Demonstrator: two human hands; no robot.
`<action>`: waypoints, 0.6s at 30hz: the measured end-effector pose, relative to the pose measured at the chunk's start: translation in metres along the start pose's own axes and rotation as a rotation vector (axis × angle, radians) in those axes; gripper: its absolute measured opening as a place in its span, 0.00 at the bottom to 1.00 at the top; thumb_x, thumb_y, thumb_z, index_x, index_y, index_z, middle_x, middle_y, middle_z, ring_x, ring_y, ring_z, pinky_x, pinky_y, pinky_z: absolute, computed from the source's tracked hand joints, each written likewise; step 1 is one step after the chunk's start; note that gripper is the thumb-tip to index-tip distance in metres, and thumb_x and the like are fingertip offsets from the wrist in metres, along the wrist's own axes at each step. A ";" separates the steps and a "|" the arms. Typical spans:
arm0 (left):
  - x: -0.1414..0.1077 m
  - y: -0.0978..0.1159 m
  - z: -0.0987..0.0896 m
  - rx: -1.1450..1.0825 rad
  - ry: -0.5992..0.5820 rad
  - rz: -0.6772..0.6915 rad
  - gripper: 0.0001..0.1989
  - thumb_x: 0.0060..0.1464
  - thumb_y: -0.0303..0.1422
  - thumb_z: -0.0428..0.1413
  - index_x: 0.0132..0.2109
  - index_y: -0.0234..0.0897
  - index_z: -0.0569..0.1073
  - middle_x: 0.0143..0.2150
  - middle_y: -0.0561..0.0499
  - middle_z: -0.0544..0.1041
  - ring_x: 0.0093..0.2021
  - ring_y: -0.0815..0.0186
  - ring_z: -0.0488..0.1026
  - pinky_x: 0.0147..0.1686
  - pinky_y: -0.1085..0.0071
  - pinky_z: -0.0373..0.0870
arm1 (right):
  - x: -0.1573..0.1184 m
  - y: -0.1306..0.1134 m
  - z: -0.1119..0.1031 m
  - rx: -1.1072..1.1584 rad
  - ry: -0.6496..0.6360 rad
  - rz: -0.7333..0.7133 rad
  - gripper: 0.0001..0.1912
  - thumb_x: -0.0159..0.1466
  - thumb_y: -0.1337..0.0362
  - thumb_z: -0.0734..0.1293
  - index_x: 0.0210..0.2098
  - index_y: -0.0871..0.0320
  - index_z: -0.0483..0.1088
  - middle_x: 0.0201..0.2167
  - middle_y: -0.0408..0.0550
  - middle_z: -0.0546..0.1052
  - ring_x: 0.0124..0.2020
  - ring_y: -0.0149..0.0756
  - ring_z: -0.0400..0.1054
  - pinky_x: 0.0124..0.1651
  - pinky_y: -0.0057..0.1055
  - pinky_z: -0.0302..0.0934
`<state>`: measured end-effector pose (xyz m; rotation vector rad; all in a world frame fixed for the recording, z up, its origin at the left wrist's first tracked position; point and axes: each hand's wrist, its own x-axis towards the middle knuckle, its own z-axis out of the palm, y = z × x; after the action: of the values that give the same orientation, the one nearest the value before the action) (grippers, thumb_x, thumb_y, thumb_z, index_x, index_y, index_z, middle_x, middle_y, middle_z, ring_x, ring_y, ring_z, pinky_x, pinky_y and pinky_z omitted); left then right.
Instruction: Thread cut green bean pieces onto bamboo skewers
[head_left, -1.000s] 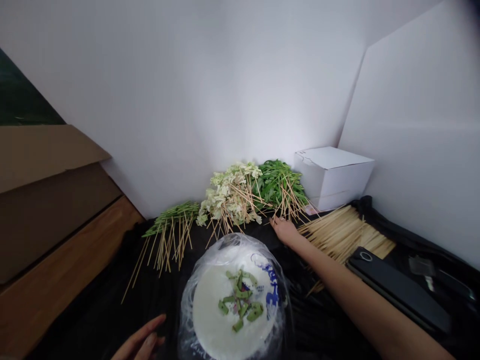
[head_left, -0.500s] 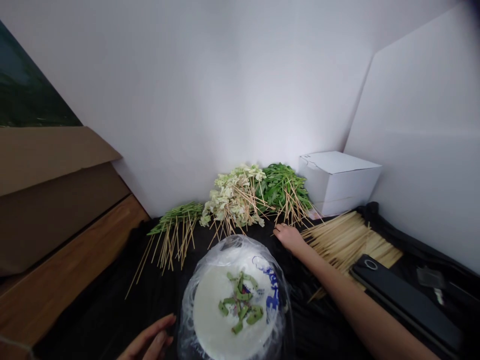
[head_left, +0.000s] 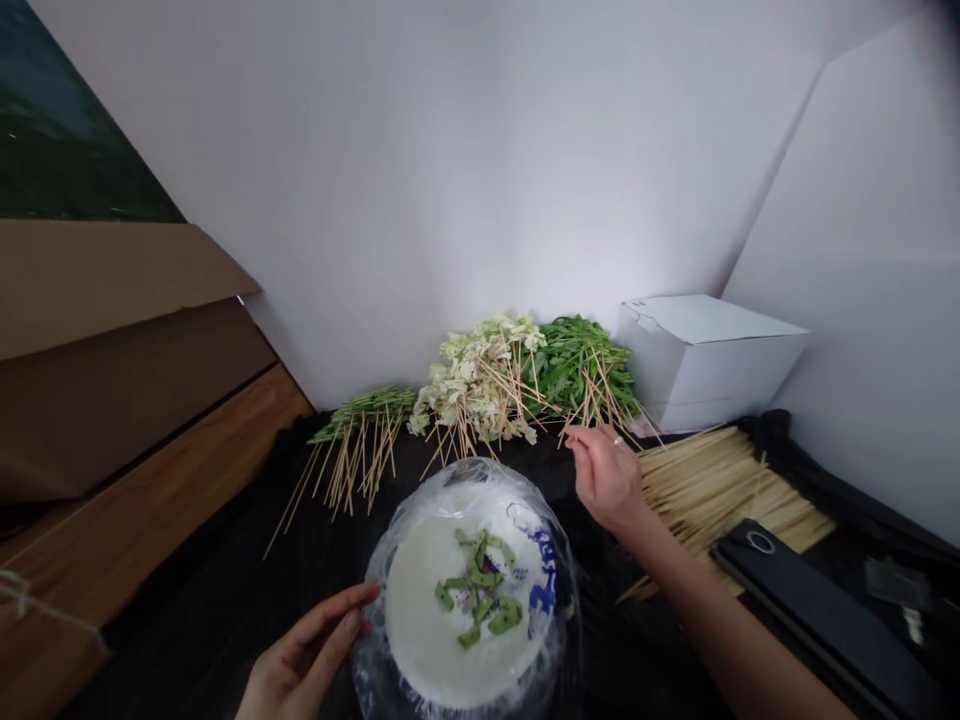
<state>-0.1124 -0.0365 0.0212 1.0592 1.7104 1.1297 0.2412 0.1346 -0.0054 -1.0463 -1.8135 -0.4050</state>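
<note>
In front of me a bowl wrapped in clear plastic (head_left: 371,660) has a white surface with blue marks. Several cut green vegetable pieces (head_left: 487,578) lie scattered on it. My left hand (head_left: 307,645) is at the bowl's left edge, index finger stretched out and thumb apart, holding nothing visible. My right hand (head_left: 609,475), a ring on one finger, has its fingertips pinched together near the stick ends of the leafy green skewers (head_left: 589,375). What is between those fingertips, if anything, is too small to make out.
Cabbage-like skewers (head_left: 480,380) and green-stem skewers (head_left: 367,410) lie along the wall. Bare bamboo sticks (head_left: 705,475) and a dark phone-like object (head_left: 817,610) are at right. A white box (head_left: 705,365) stands behind, a cardboard box (head_left: 112,370) at left. Black sheeting (head_left: 217,590) covers the surface.
My left hand has come up to the bowl's edge, with more of it in view. My right hand has turned and its fingers have drawn into a pinch. The view has shifted slightly.
</note>
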 end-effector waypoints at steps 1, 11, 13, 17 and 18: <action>-0.002 0.002 0.002 0.013 0.006 0.012 0.26 0.42 0.52 0.66 0.46 0.41 0.82 0.46 0.45 0.84 0.42 0.53 0.80 0.35 0.70 0.78 | -0.001 0.001 0.000 0.037 0.049 0.027 0.14 0.71 0.67 0.55 0.51 0.59 0.67 0.39 0.53 0.78 0.39 0.40 0.70 0.46 0.36 0.63; -0.014 0.026 0.037 0.124 -0.033 0.200 0.17 0.50 0.44 0.62 0.43 0.40 0.83 0.41 0.45 0.84 0.37 0.61 0.78 0.38 0.69 0.74 | -0.010 -0.021 -0.006 0.132 -0.031 -0.025 0.17 0.70 0.69 0.56 0.54 0.59 0.69 0.36 0.52 0.76 0.39 0.39 0.69 0.44 0.35 0.62; -0.011 0.027 0.048 0.142 -0.079 0.234 0.15 0.53 0.41 0.60 0.44 0.40 0.82 0.38 0.46 0.83 0.36 0.60 0.78 0.38 0.69 0.74 | -0.009 -0.038 -0.015 0.078 -0.008 -0.181 0.21 0.68 0.73 0.57 0.59 0.60 0.67 0.29 0.48 0.73 0.31 0.35 0.66 0.36 0.32 0.58; 0.006 0.025 0.074 0.357 -0.176 0.363 0.12 0.56 0.34 0.56 0.43 0.37 0.82 0.37 0.45 0.82 0.36 0.60 0.77 0.38 0.66 0.72 | -0.011 -0.062 -0.022 0.064 -0.033 -0.384 0.25 0.64 0.76 0.58 0.61 0.63 0.65 0.25 0.44 0.70 0.25 0.32 0.61 0.28 0.32 0.51; 0.011 0.024 0.081 0.454 -0.200 0.404 0.12 0.56 0.31 0.55 0.42 0.37 0.82 0.37 0.44 0.82 0.37 0.59 0.77 0.40 0.65 0.72 | -0.012 -0.065 -0.021 0.070 -0.042 -0.402 0.25 0.64 0.76 0.58 0.60 0.64 0.65 0.25 0.45 0.70 0.25 0.32 0.62 0.28 0.32 0.52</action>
<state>-0.0360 0.0015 0.0204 1.8002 1.6718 0.8436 0.2035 0.0772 0.0049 -0.6419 -2.0626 -0.5573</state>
